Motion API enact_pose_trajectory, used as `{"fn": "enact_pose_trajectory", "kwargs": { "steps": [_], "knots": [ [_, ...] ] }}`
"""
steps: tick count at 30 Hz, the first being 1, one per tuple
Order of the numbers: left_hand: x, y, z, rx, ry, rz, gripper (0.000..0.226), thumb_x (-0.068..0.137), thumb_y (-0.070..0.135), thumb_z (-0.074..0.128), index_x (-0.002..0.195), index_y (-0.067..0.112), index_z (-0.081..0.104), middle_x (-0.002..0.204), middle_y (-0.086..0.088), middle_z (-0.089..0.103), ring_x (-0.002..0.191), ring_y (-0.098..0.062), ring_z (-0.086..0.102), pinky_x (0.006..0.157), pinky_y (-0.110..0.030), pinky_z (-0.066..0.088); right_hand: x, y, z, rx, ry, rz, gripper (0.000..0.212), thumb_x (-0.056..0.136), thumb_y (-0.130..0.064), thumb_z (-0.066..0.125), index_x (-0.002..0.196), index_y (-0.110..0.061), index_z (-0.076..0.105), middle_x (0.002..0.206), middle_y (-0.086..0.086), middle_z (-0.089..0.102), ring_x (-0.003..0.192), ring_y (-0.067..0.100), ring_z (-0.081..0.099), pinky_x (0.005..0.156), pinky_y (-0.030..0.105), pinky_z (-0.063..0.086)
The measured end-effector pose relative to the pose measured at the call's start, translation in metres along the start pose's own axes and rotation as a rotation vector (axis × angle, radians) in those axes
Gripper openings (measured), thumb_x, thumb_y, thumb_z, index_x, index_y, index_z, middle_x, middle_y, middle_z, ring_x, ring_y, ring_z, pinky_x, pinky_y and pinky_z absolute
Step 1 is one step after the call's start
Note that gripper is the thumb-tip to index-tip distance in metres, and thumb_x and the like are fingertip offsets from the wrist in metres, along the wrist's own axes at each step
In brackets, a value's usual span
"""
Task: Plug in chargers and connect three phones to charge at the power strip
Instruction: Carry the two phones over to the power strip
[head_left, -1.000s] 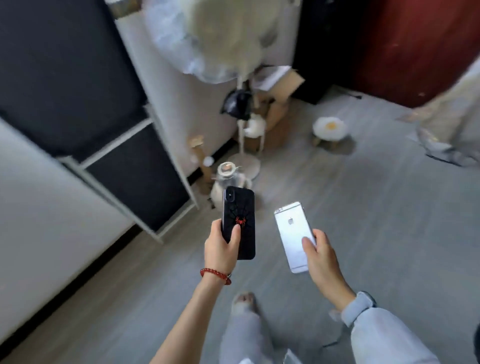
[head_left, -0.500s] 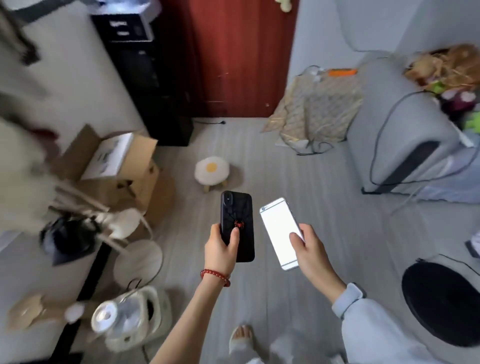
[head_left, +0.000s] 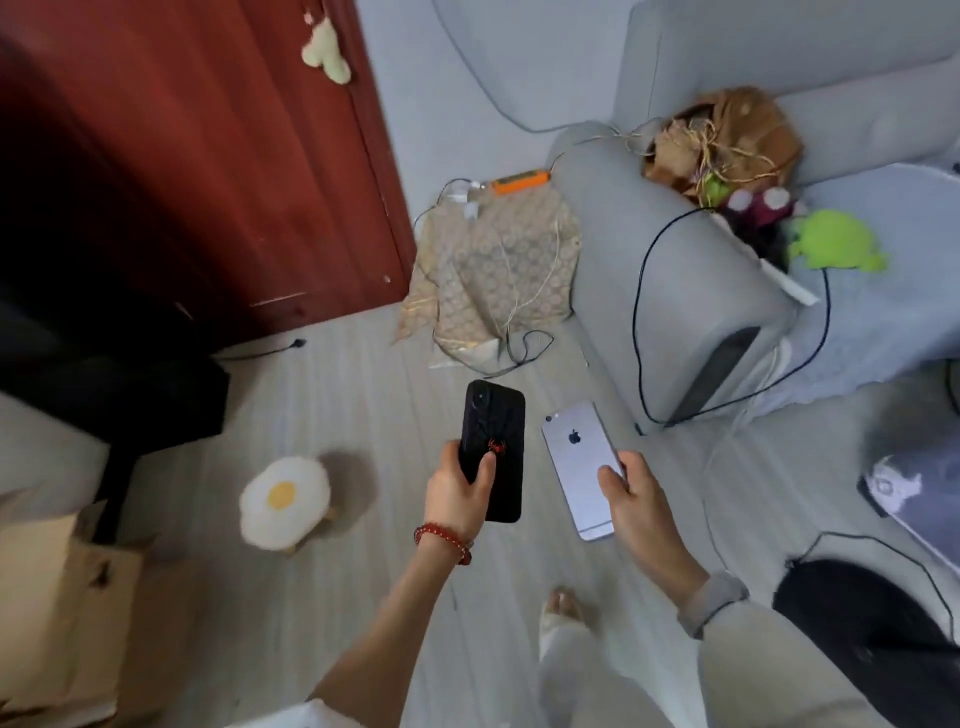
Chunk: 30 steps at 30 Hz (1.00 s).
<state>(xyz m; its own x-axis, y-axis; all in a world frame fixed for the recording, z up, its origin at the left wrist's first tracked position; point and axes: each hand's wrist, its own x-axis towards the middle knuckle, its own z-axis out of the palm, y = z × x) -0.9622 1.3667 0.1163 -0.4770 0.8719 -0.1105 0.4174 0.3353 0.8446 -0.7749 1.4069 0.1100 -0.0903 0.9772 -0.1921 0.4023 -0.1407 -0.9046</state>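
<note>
My left hand (head_left: 457, 491) grips a black phone (head_left: 493, 421) with a red spider on its back, held upright over the floor. My right hand (head_left: 636, 501) holds a silver phone (head_left: 579, 457), back side up, just to the right of the black one. An orange power strip (head_left: 521, 182) lies on the floor by the wall, beyond a patterned cloth (head_left: 493, 275). White chargers (head_left: 470, 200) and thin cables sit beside the strip. A black cable (head_left: 641, 291) loops over the sofa arm. No third phone is visible.
A grey sofa (head_left: 670, 270) with plush toys stands at the right. A red door (head_left: 208, 156) is at the left, a black cabinet (head_left: 119, 395) below it. An egg-shaped stool (head_left: 284, 501) and a cardboard box (head_left: 57, 613) sit at the lower left, a black round object (head_left: 872, 618) at the lower right.
My view has swung right, from the white cabinet and fan to the door, sofa and power strip. Both hands still hold their phones in front of me.
</note>
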Motion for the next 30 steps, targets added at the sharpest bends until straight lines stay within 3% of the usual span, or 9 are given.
{"fn": "enact_pose_trajectory", "kwargs": {
  "steps": [4, 8, 11, 15, 18, 20, 30],
  "knots": [
    [0.099, 0.045, 0.029, -0.032, -0.011, -0.034, 0.019, 0.088, 0.028, 0.052, 0.095, 0.011, 0.046, 0.073, 0.015, 0.05, 0.065, -0.001, 0.05, 0.047, -0.011, 0.04, 0.109, -0.027, -0.013, -0.015, -0.024, 0.034, 0.005, 0.093, -0.014, 0.044, 0.097, -0.017, 0.045, 0.078, -0.014, 0.053, 0.068, 0.004, 0.052, 0.049, 0.011, 0.041],
    [0.188, 0.062, 0.047, -0.048, -0.012, -0.084, 0.02, 0.088, 0.026, 0.052, 0.097, 0.008, 0.047, 0.074, 0.01, 0.052, 0.066, -0.005, 0.051, 0.05, -0.014, 0.037, 0.209, -0.043, -0.006, -0.025, -0.045, 0.058, 0.005, 0.091, -0.012, 0.045, 0.093, -0.016, 0.046, 0.073, -0.009, 0.053, 0.066, 0.017, 0.05, 0.057, 0.023, 0.042],
    [0.261, 0.062, 0.061, -0.065, -0.006, -0.135, 0.015, 0.089, 0.025, 0.052, 0.094, 0.013, 0.045, 0.078, 0.005, 0.052, 0.068, -0.008, 0.051, 0.051, -0.015, 0.038, 0.287, -0.052, 0.008, -0.048, -0.057, 0.067, 0.004, 0.09, -0.013, 0.044, 0.089, -0.017, 0.045, 0.071, -0.009, 0.052, 0.062, 0.009, 0.049, 0.047, 0.009, 0.038],
    [0.381, 0.06, 0.08, -0.097, 0.003, -0.179, 0.013, 0.089, 0.025, 0.052, 0.092, 0.014, 0.044, 0.077, 0.006, 0.052, 0.068, -0.005, 0.05, 0.051, -0.015, 0.039, 0.412, -0.07, 0.035, -0.079, -0.073, 0.104, 0.003, 0.091, -0.016, 0.044, 0.093, -0.017, 0.046, 0.075, -0.011, 0.052, 0.067, 0.009, 0.05, 0.053, 0.011, 0.038],
    [0.474, 0.069, 0.09, -0.1, -0.014, -0.225, 0.019, 0.089, 0.026, 0.052, 0.098, 0.011, 0.047, 0.083, 0.002, 0.053, 0.072, -0.011, 0.052, 0.052, -0.015, 0.039, 0.501, -0.091, 0.052, -0.04, -0.079, 0.174, 0.006, 0.091, -0.014, 0.043, 0.096, -0.014, 0.047, 0.084, 0.0, 0.056, 0.079, 0.02, 0.053, 0.065, 0.027, 0.042],
    [0.535, 0.077, 0.099, -0.095, -0.027, -0.268, 0.021, 0.088, 0.029, 0.052, 0.099, 0.012, 0.046, 0.084, 0.002, 0.053, 0.071, -0.011, 0.052, 0.051, -0.015, 0.039, 0.558, -0.103, 0.06, -0.057, -0.074, 0.213, 0.006, 0.091, -0.014, 0.043, 0.095, -0.013, 0.047, 0.087, 0.004, 0.056, 0.079, 0.022, 0.052, 0.062, 0.028, 0.041],
    [0.752, 0.087, 0.182, -0.044, -0.123, -0.495, 0.03, 0.095, 0.025, 0.038, 0.111, 0.001, 0.044, 0.094, -0.008, 0.05, 0.084, -0.025, 0.05, 0.072, -0.035, 0.046, 0.796, -0.102, 0.078, -0.188, -0.165, 0.36, 0.007, 0.093, -0.014, 0.039, 0.1, -0.013, 0.039, 0.097, 0.008, 0.053, 0.08, 0.023, 0.052, 0.056, 0.027, 0.041]
  ]
}}
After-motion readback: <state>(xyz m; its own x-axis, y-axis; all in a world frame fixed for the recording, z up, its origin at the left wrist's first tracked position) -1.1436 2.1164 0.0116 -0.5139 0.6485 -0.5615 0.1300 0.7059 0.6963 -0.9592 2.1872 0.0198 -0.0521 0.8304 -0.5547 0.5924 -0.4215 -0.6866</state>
